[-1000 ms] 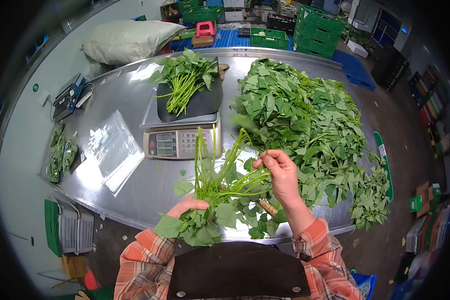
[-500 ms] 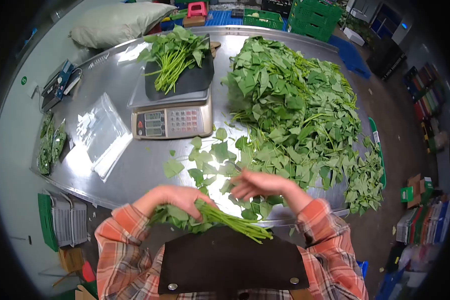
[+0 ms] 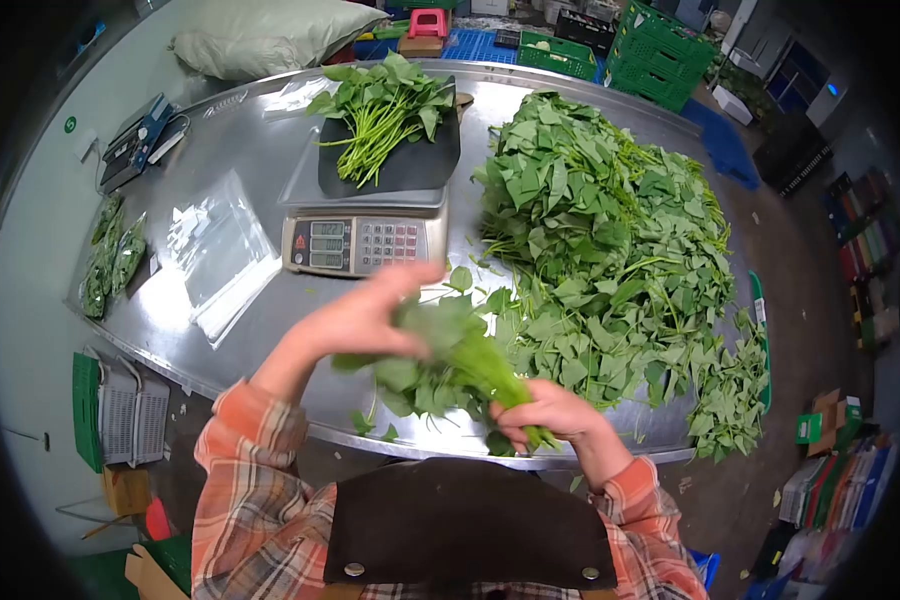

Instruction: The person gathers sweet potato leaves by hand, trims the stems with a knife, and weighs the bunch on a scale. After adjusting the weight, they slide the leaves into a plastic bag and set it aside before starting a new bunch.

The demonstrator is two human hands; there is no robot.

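My right hand (image 3: 550, 412) is closed round the stem ends of a bunch of leafy greens (image 3: 460, 350) held over the table's front edge. Over the leafy end of that bunch is my left hand (image 3: 370, 315), thumb and fingers spread apart and somewhat blurred. A large heap of greens (image 3: 610, 240) covers the right side of the metal table (image 3: 300, 400). Behind my left hand stands a scale (image 3: 365, 243), with another bunch of greens (image 3: 380, 115) lying on a dark sheet on its pan.
Clear plastic bags (image 3: 220, 260) lie left of the scale, with bagged greens (image 3: 110, 260) at the table's left edge. A white sack (image 3: 270, 40) sits at the back left. Green crates (image 3: 660, 55) are stacked behind the table.
The bunch has moved up and forward over the table. My left hand has let go of its grip and spread, while my right hand has closed round the stems. The view has shifted slightly.
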